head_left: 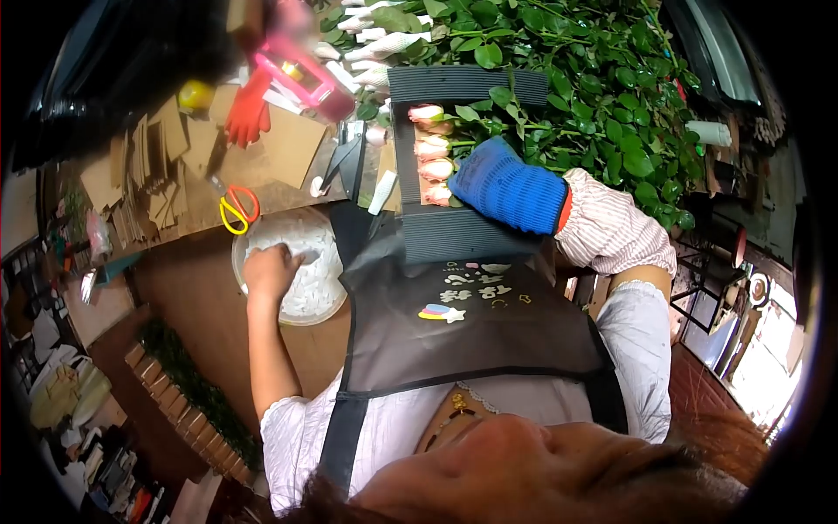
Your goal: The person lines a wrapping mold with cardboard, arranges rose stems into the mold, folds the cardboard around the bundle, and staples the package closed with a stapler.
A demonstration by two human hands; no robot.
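Note:
My bare left hand (271,267) reaches into a round white tub (239,269) of small white pieces (312,281). Its fingers are curled closed; whatever is between them cannot be made out. My right hand (504,185), in a blue knitted glove above a striped sleeve cover, rests over the stems beside a row of pale pink roses (434,168). Its fingertips are bent down out of sight, close to the lowest rose heads. The roses lie side by side on dark corrugated cardboard (467,237), heads to the left, leafy stems running right.
Leafy green stems (624,131) cover the right of the table. White netted flower heads (384,48) lie at the top. Left are scissors with orange and yellow handles (238,210), a red glove (250,109), a pink tape dispenser (316,83) and brown cardboard pieces (284,144).

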